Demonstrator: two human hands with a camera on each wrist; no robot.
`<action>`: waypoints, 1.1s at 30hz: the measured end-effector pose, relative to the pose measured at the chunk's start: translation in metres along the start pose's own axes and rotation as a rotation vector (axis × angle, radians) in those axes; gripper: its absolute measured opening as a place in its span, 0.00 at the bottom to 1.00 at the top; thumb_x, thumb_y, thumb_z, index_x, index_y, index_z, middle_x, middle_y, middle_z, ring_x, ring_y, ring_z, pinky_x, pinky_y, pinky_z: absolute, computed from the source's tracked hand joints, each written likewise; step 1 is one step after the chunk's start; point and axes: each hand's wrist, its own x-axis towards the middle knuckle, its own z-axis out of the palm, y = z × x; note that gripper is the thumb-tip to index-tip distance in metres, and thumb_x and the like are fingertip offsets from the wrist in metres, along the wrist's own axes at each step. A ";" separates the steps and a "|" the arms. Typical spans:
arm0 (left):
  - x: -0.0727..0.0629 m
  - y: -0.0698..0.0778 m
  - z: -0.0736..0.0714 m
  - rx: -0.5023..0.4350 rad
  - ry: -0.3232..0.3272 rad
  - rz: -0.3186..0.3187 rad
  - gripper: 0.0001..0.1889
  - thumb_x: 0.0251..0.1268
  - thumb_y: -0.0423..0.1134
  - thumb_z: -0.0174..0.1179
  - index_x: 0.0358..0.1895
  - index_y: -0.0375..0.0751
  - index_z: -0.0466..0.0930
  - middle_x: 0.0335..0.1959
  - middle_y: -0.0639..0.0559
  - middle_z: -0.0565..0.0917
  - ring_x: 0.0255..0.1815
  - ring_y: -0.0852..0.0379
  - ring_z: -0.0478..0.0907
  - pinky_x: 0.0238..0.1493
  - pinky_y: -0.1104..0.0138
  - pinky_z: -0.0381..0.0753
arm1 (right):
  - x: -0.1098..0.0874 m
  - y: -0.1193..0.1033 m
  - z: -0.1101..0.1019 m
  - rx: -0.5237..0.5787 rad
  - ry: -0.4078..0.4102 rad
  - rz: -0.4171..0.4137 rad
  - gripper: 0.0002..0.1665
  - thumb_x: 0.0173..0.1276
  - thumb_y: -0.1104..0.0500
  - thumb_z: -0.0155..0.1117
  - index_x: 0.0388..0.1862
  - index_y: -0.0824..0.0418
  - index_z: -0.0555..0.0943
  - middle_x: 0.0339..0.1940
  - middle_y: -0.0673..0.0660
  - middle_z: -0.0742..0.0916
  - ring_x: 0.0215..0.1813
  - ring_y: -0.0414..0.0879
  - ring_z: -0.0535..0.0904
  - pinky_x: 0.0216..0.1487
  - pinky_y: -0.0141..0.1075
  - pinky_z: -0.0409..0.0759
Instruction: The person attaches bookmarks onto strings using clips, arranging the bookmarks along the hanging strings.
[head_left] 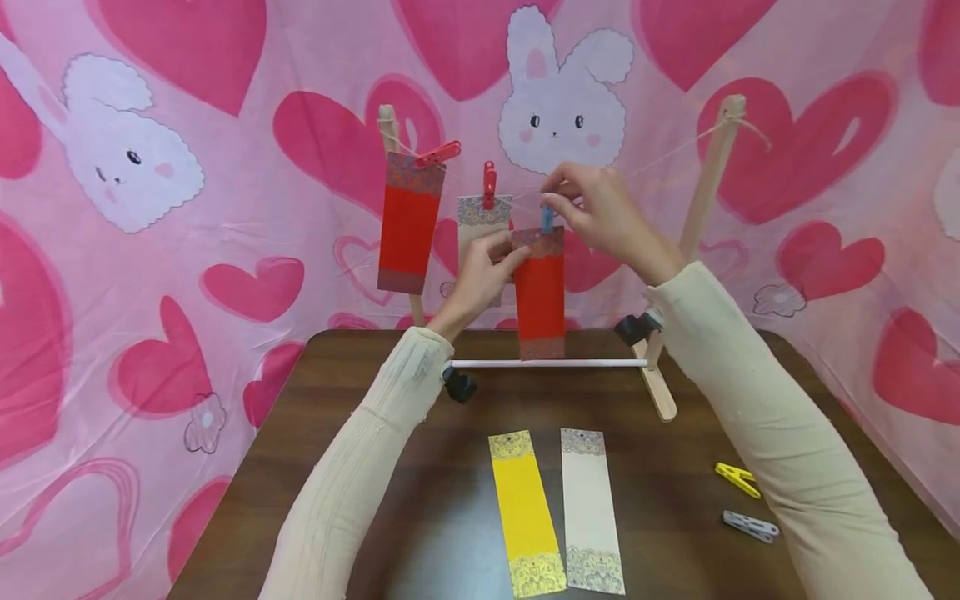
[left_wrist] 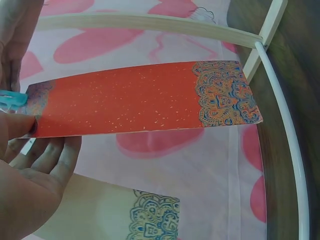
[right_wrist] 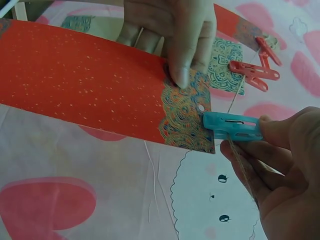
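Observation:
In the head view a red bookmark (head_left: pixel 541 292) with patterned ends hangs upright below the string (head_left: pixel 670 157). My left hand (head_left: pixel 483 271) pinches its upper left edge, thumb in front and fingers behind. With thumb and fingers, my right hand (head_left: pixel 600 212) pinches the tail of a light blue clothespin (head_left: pixel 547 220). In the right wrist view the clothespin's (right_wrist: pixel 232 126) tip meets the bookmark's patterned top edge beside its small hole, and the string runs by the clothespin. Another red bookmark (head_left: pixel 411 225) and a cream one (head_left: pixel 483 218) hang to the left from red clothespins (head_left: pixel 490 185).
A wooden post (head_left: pixel 708 187) holds the string on the right, another (head_left: pixel 387 125) on the left. A white rod (head_left: pixel 487 363) joins the stand low down. On the table lie a yellow bookmark (head_left: pixel 525 508), a cream bookmark (head_left: pixel 591 500), a yellow clothespin (head_left: pixel 737 479) and a grey clothespin (head_left: pixel 751 526).

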 end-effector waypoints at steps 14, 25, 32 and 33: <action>0.008 -0.013 0.003 0.043 -0.002 0.015 0.09 0.73 0.34 0.58 0.48 0.32 0.79 0.44 0.39 0.85 0.41 0.50 0.84 0.45 0.60 0.85 | -0.002 -0.002 0.001 -0.049 -0.024 -0.006 0.16 0.74 0.60 0.62 0.55 0.68 0.81 0.45 0.63 0.88 0.49 0.56 0.86 0.55 0.48 0.82; -0.015 -0.032 -0.005 0.288 -0.067 -0.024 0.16 0.71 0.35 0.60 0.58 0.33 0.76 0.53 0.42 0.84 0.55 0.51 0.81 0.59 0.63 0.78 | -0.034 -0.018 -0.011 -0.185 0.016 -0.033 0.30 0.73 0.63 0.60 0.73 0.65 0.68 0.69 0.65 0.76 0.70 0.59 0.71 0.67 0.52 0.70; -0.030 -0.039 -0.008 0.267 -0.097 -0.025 0.15 0.70 0.33 0.61 0.58 0.36 0.77 0.51 0.46 0.84 0.53 0.53 0.81 0.58 0.61 0.79 | -0.072 -0.018 -0.013 -0.226 0.038 -0.069 0.26 0.71 0.68 0.61 0.67 0.68 0.73 0.63 0.67 0.80 0.65 0.61 0.73 0.65 0.55 0.73; -0.033 -0.040 -0.008 0.265 -0.099 -0.025 0.15 0.70 0.33 0.61 0.58 0.35 0.77 0.51 0.46 0.84 0.53 0.54 0.81 0.58 0.61 0.79 | -0.078 -0.017 -0.013 -0.225 0.045 -0.070 0.25 0.70 0.68 0.62 0.66 0.68 0.74 0.61 0.67 0.81 0.64 0.61 0.74 0.64 0.56 0.73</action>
